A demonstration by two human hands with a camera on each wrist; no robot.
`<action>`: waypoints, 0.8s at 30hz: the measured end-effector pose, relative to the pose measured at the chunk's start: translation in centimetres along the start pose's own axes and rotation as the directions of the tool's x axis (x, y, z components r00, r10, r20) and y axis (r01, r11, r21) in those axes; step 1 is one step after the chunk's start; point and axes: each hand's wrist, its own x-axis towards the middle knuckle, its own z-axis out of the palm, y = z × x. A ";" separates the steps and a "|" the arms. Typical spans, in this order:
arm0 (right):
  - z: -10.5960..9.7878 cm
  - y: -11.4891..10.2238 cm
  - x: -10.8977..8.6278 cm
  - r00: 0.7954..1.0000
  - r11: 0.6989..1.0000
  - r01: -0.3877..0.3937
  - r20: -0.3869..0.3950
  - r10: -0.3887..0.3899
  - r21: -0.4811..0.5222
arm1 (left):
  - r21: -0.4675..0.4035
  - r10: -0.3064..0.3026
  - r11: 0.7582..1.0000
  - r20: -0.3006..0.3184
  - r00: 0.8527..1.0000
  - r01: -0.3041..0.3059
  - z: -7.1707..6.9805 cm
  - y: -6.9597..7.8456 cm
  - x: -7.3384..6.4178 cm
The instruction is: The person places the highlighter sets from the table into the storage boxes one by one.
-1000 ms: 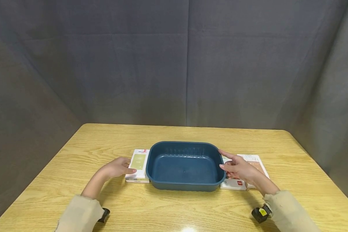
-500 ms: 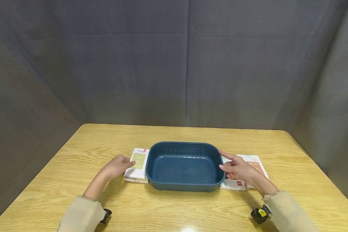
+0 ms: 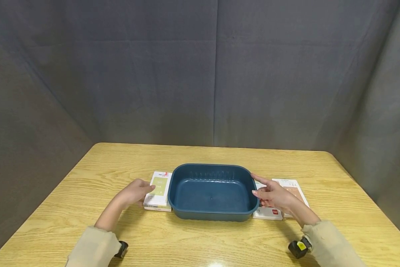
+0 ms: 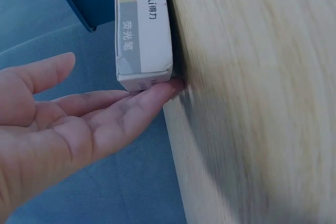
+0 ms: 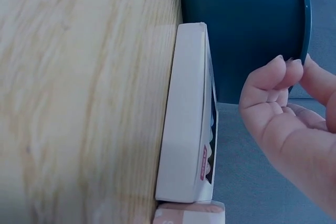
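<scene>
Left hand (image 3: pixel 135 191) was kinda spread, touching a Deli highlighter box (image 3: pixel 160 190); right hand (image 3: pixel 275 194) was pinching the blue plastic tub (image 3: pixel 211 198) just beside that.

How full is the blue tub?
Empty, as far as shown: the head view looks into the tub, where its bare floor has nothing on it.

Glare whitens the table (image 3: pixel 200 241) (wrist views look blurrier).

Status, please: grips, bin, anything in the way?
Left grip touching green-labelled box. Right grip holding blue bin. Bin close beside that box, possibly in the way.
</scene>
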 end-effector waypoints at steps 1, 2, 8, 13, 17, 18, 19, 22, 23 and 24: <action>0.0 0.0 0.0 1.000 1.000 -0.001 0.000 0.001 0.001 | 0.000 -0.004 1.000 0.001 1.000 0.004 0.0 0.0 0.0; 0.0 0.0 0.0 1.000 1.000 -0.001 0.001 0.001 0.001 | 0.001 -0.005 1.000 -0.003 1.000 0.005 0.0 0.0 0.0; 0.0 0.0 -0.1 1.000 1.000 0.004 0.006 -0.004 -0.010 | -0.099 0.018 0.995 -0.018 1.000 -0.020 -0.1 0.0 0.3; 0.0 0.0 0.0 1.000 1.000 0.006 0.009 -0.006 -0.012 | -0.117 0.050 0.992 0.001 0.999 -0.050 -0.3 0.1 0.6; 0.0 0.0 -0.1 1.000 1.000 0.005 0.013 -0.005 -0.004 | -0.115 0.058 0.992 0.021 0.998 -0.055 -0.4 0.2 0.5; 0.0 0.1 -0.1 1.000 1.000 0.006 0.014 -0.006 -0.002 | -0.119 0.058 0.991 0.023 0.998 -0.055 -0.4 0.1 0.5; 0.0 0.1 -0.1 1.000 1.000 0.007 0.015 -0.007 -0.001 | -0.122 0.058 0.991 0.025 0.998 -0.054 -0.4 0.2 0.5; -0.1 0.0 -0.1 1.000 1.000 0.010 0.020 -0.010 0.005 | -0.121 0.044 0.992 0.013 0.999 -0.043 -0.5 0.1 0.3; -0.1 0.0 -0.1 1.000 1.000 0.011 0.022 -0.011 0.007 | -0.117 0.040 0.992 0.009 0.999 -0.039 -0.6 0.1 0.3; -0.1 0.0 -0.1 1.000 1.000 0.011 0.024 -0.012 0.007 | -0.110 0.038 0.993 0.004 0.999 -0.037 -0.6 0.0 0.3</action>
